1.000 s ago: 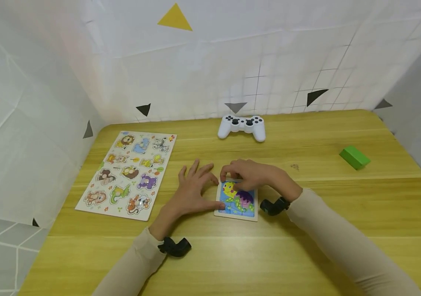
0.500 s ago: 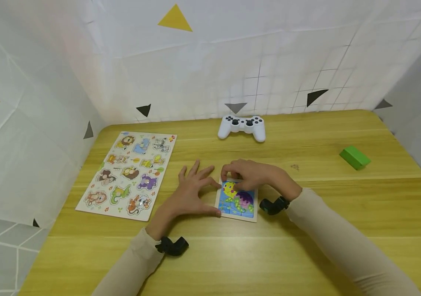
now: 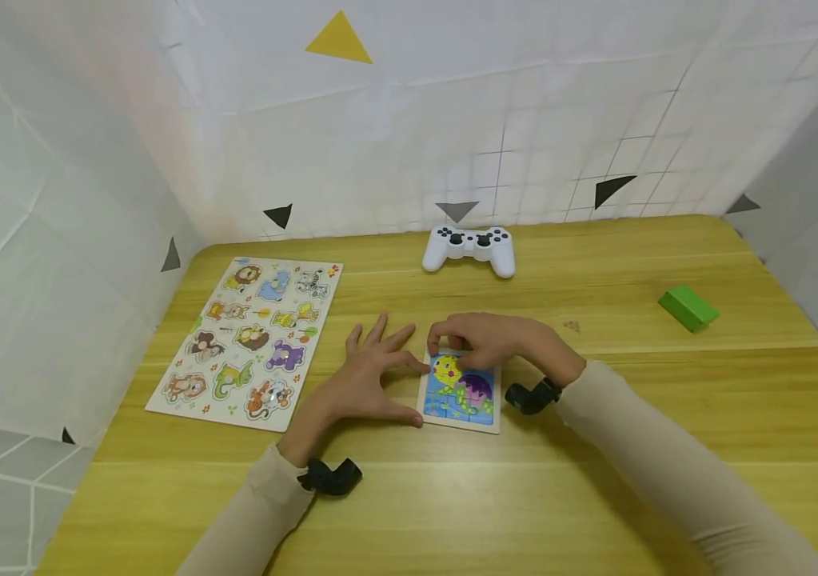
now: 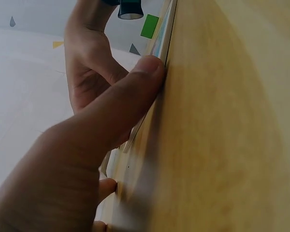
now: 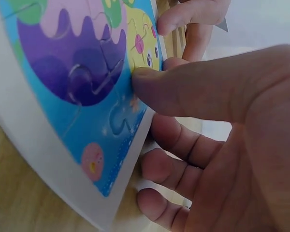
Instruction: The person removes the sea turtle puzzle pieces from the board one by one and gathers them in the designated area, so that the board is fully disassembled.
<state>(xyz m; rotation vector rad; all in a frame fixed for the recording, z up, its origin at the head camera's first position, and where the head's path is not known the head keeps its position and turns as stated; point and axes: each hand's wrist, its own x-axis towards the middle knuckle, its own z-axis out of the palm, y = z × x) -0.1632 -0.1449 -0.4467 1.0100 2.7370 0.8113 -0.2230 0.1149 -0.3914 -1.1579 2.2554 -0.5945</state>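
A small framed jigsaw puzzle [image 3: 460, 404], a yellow and purple cartoon animal on blue, lies mid-table. My right hand [image 3: 488, 342] grips its far edge: in the right wrist view the thumb [image 5: 150, 87] lies on the picture while the other fingers [image 5: 157, 166] curl at the frame's edge. To the left, my left hand [image 3: 365, 384] has its fingers spread. Its index fingertip is right at the puzzle's left side, and the thumb [image 4: 147, 67] sits beside the near-left corner. Seams between the fitted pieces show; the far edge is partly hidden under the right hand.
A larger animal peg board [image 3: 246, 344] lies at the left. Behind the puzzle, near the back edge, rests a white game controller [image 3: 469, 248]. A green block [image 3: 689, 308] sits at the right. White patterned cloth [image 3: 409, 136] hangs behind the wooden table [image 3: 596, 448].
My left thumb has slid from the puzzle's face outward past its left edge, and the left wrist has shifted slightly left. The right hand keeps nearly the same place on the puzzle.
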